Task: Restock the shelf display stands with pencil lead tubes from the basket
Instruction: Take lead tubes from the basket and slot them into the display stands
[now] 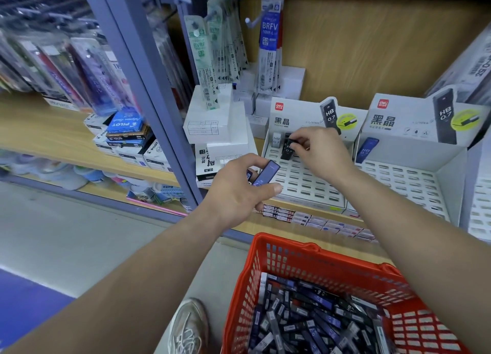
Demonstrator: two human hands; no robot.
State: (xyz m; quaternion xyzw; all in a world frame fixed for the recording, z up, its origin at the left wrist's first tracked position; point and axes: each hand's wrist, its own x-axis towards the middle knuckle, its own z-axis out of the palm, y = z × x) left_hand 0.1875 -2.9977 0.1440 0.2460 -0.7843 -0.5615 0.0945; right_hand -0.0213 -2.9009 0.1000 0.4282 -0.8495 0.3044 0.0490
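Observation:
My right hand (322, 151) pinches the top of a black HB 0.7 lead tube (287, 149) standing at the back row of the left white display stand (303, 183). A grey tube (276, 140) stands in a slot just left of it. My left hand (239, 194) grips a dark blue lead tube (266, 175) in front of that stand's left edge. The right display stand (409, 178) holds one blue tube (366, 149) at its back left. The red basket (281, 263) below is filled with several black, blue and grey tubes.
A grey shelf upright (148, 87) runs left of the stands. White boxes (218, 119) are stacked beside the left stand, with refill packs (269, 45) hanging on hooks above. Small boxes (313, 219) line the shelf's front edge. A shoe (190, 327) is on the floor by the basket.

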